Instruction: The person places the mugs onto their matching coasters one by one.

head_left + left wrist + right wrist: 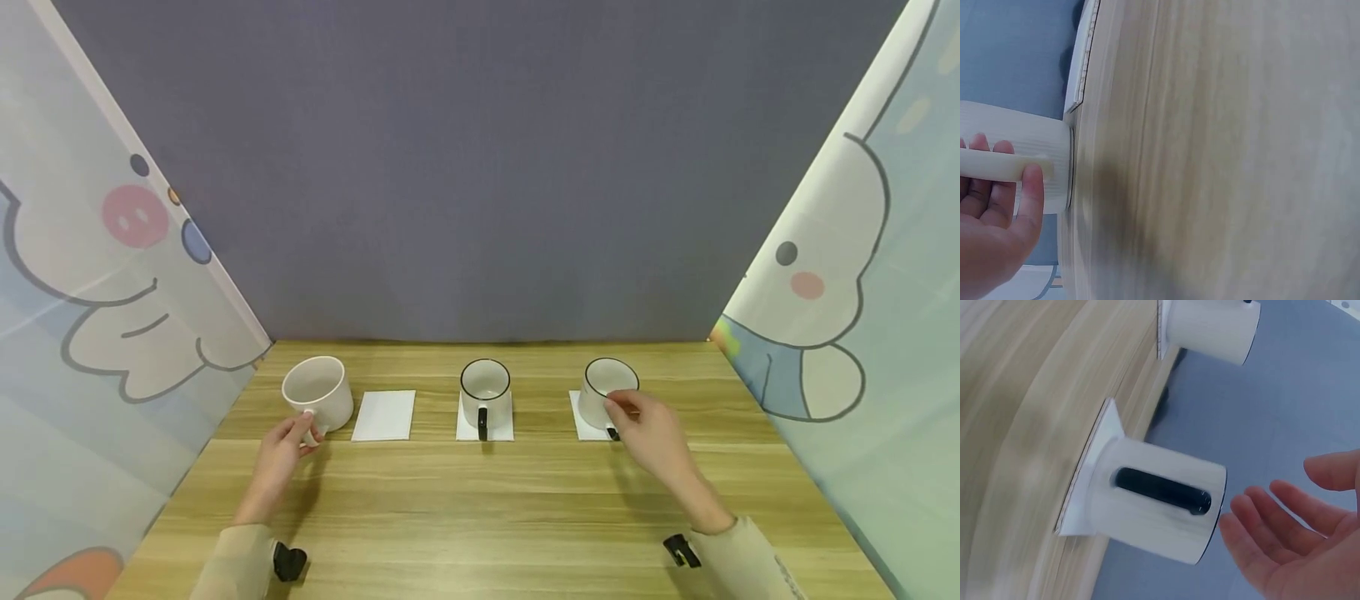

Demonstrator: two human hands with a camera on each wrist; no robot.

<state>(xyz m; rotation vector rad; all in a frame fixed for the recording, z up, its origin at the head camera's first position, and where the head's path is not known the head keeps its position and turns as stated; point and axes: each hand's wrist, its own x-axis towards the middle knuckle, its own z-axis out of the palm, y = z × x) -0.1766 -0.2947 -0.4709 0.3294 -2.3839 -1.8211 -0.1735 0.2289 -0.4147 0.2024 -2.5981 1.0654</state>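
- Broadly, the wooden surface (487,500) carries three mugs in a row; the middle mug (484,397) is the landmark, standing on its own white coaster.
- Left of the middle mug, the all-white mug (317,393) sits off the bare coaster (384,415) beside it; it looks tilted, so it may tip or scrape.
- Right of the middle mug, the black-rimmed mug (604,390) stands on a coaster (1094,464); a nudge could slide it off.
- Left hand (283,454): its grip pinches the white handle (1004,165); a thin hold might slip.
- Right hand (647,427): fingers loose and spread just beside the rim, holding nothing.
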